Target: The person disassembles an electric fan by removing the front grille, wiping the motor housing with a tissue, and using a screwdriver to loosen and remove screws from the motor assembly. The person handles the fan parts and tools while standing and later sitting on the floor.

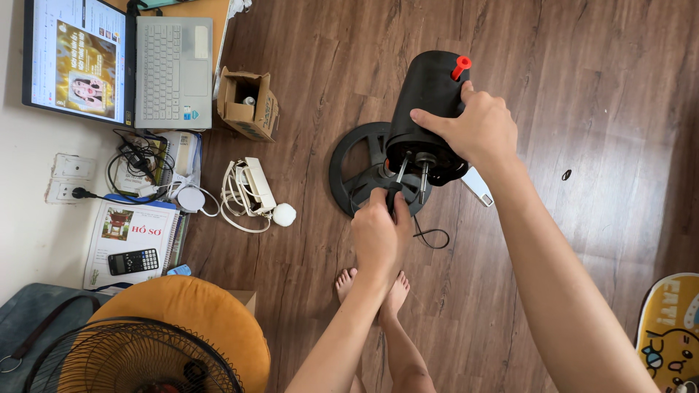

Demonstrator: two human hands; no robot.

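Black cylindrical plastic fan motor housing [424,109], red-knobbed, was steadied by the closed right hand [477,127] above the round black base [357,171]; the left hand [380,231] pinched its front fitting [394,191].

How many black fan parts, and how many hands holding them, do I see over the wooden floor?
Black motor housing: 1
Black round base: 1
Black wire grille: 1
Hands: 2, right hand on the housing, left hand below it
Total: 5
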